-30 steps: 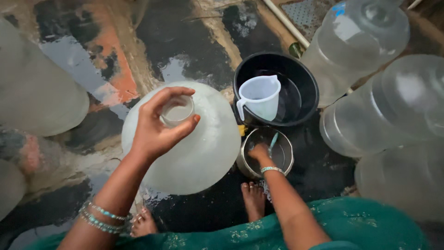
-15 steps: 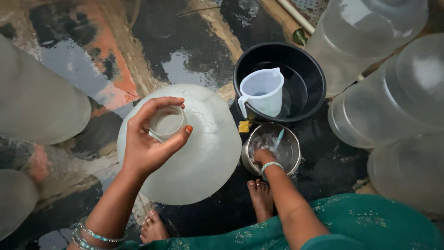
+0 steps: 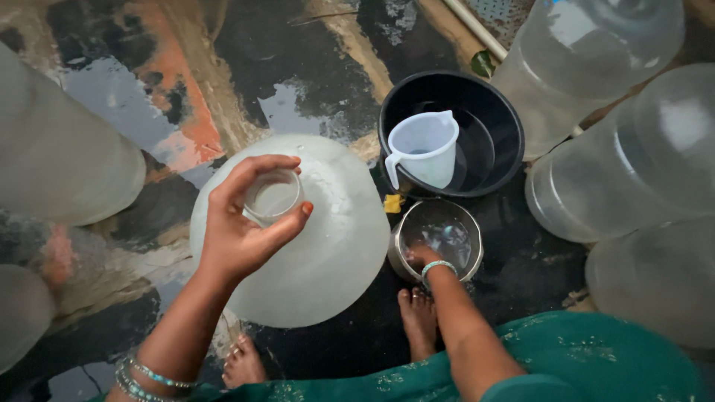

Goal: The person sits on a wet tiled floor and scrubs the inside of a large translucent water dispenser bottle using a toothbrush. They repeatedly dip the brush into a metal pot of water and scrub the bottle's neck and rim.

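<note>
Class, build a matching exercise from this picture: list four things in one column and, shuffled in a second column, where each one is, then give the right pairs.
Things:
1. white jug
2. left hand
3. right hand
4. yellow scrap

Places:
A. inside the small metal pot
B. on the wet floor between the tub and the big bottle
C. standing in the black tub
D. around the big bottle's neck

Pairs: 1-C, 2-D, 3-A, 4-B

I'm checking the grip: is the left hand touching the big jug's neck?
Touching. The head view shows the left hand with fingers and thumb curled around the neck of the jug, no gap visible.
</note>
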